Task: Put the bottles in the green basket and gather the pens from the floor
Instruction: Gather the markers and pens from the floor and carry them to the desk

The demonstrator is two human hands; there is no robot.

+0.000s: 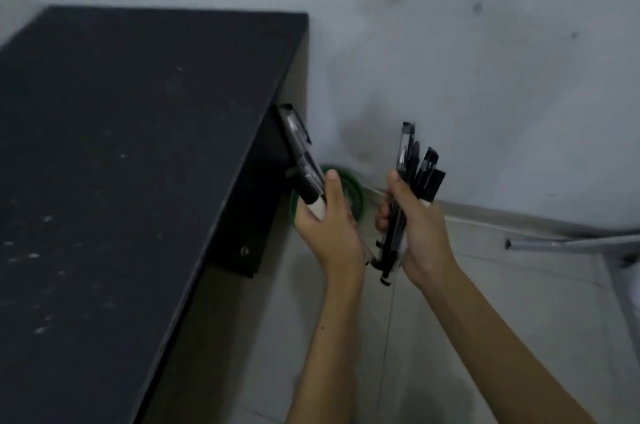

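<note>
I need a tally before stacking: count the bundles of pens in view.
2. One bundle of pens is in the left hand, beside the black table; the other bundle is in the right hand. Blur hides the pen count within each.

A few black pens (300,153) are leaning up to the left in the left grip (327,219), caps upward. A larger bundle of black and clear pens (412,177) is standing nearly upright in the right grip (420,226). The green basket (353,189) is sitting on the floor behind both, partly hidden.
</note>
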